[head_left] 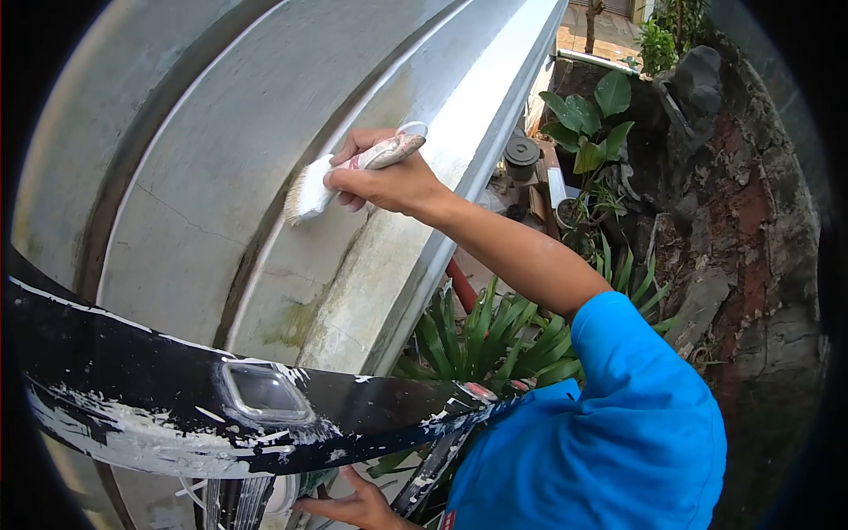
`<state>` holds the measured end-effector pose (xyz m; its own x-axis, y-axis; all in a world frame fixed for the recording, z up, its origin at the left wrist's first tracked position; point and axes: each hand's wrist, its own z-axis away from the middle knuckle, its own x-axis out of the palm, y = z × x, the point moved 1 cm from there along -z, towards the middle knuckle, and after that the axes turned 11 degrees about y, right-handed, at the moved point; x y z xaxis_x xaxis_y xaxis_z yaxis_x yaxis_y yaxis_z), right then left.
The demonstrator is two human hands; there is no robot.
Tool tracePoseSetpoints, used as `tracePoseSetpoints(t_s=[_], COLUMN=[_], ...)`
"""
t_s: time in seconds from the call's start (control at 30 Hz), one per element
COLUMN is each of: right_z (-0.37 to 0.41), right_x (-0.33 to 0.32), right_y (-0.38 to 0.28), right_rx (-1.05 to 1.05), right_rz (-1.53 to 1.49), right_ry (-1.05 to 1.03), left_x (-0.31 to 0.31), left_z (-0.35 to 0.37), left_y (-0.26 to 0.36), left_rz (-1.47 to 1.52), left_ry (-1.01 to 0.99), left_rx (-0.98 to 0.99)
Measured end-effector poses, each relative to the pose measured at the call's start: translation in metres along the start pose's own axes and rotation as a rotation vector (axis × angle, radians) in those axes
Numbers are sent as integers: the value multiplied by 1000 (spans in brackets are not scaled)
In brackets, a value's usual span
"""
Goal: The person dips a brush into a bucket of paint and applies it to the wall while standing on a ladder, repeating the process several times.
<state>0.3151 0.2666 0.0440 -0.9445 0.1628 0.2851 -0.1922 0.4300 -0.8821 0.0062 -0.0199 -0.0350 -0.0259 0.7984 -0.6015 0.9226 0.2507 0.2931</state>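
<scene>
Brushing step in hand, by the look of it: right hand (386, 183) was clenched round the paint-smeared handle of a white-bristled flat brush (311, 193), bristles pressed on a groove of the grey moulded concrete wall (199, 177), centre-upper frame. The next stroke would likely call for keeping the bristles flat along the stained ridge below. Left hand (355, 509) sat at the bottom edge against a greenish round object (299, 488); grip not clear, cannot tell. A black paint-spattered bar (159, 389) crossed the lower left, crowding the low reach. Blue sleeve (636, 433) lower right; spiky green plant (495, 340) beneath the arm.
</scene>
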Motion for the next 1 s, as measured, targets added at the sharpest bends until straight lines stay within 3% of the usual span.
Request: tracePoseSetpoints(t_s=[0.13, 0.27, 0.4, 0.53, 0.9, 0.97, 1.0], right_z=[-69, -144, -165, -140, 48, 59, 59], right_x=[-62, -129, -139, -122, 41, 44, 34], right_y=[19, 23, 14, 16, 20, 50, 52], right_rx=[-43, -118, -129, -215, 77, -137, -99], right_rz=[-58, 19, 106, 84, -203, -128, -96], right_ry=[302, 643, 855, 785, 21, 7, -51], left_x=[3, 8, 6, 4, 5, 3, 2], left_z=[4, 9, 9, 4, 2, 1, 1], left_y=[-10, -15, -11, -6, -2, -1, -1], left_rz=[8, -25, -33, 34, 11, -14, -30], left_ry=[37, 7, -38, -38, -13, -25, -36], left_rx=[74, -22, -129, -112, -98, -104, -115])
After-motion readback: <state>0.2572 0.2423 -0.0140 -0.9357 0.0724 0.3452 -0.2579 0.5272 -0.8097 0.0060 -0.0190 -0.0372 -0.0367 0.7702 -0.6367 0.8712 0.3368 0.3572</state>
